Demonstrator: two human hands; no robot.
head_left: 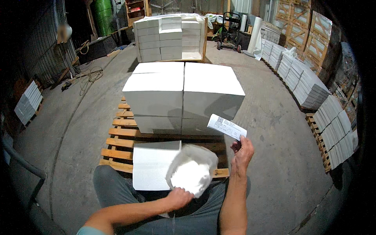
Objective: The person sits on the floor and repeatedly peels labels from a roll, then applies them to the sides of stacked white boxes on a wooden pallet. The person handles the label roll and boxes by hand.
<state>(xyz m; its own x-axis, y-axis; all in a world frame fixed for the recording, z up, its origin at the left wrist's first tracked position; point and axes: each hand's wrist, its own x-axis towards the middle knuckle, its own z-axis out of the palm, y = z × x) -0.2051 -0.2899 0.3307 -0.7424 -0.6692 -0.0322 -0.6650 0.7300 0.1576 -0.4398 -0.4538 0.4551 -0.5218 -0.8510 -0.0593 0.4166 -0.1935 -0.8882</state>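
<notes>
My left hand [182, 198] is closed on the near rim of a translucent plastic tub [210, 159]. The tub tilts towards me, and a white mass [190, 175] lies inside; whether it is paste or powder I cannot tell. Raised to the right, my right hand [243, 150] pinches one corner of a white printed label [227, 126] with a square code on it. Just left of the tub is a white block [154, 166], partly covered by it. Beyond that, large white blocks [213, 78] are stacked two side by side on a wooden pallet [119, 143].
A further pallet load of white blocks [150, 39] stands behind the stack. Rows of white slabs [303, 80] line the right side, near wooden crates [291, 23]. A hand truck [230, 31] is at the back. Cable [92, 74] lies on the concrete floor [84, 129] at left.
</notes>
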